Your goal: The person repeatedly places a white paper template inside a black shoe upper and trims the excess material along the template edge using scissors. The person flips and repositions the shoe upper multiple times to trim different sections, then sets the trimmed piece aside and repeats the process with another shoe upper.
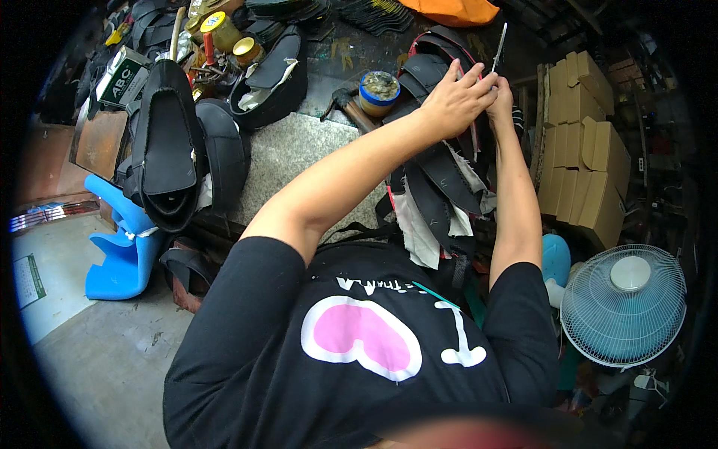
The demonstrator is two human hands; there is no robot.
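My right hand (502, 101) is closed around a thin metal blade (499, 46) that points up and away; its handle is hidden in the fingers. Beside it, almost touching, my left hand (462, 101) reaches over with its fingers stretched and apart. The left thumb is out of sight. Both hands are above a pile of black shoe uppers (434, 172), with white lining cloth (413, 224) hanging from the near end. A red-edged black piece (449, 39) curves behind the left hand. What lies directly under the palms is hidden.
A hammer (353, 108) lies beside a blue-rimmed jar (379, 91) on the bench. Black shoes (170, 138) stand at the left, near glue jars (221, 31) and a green-white tin (123, 75). Cardboard boxes (587, 165) and a fan (624, 307) are at the right; a blue chair (123, 247) is at the left.
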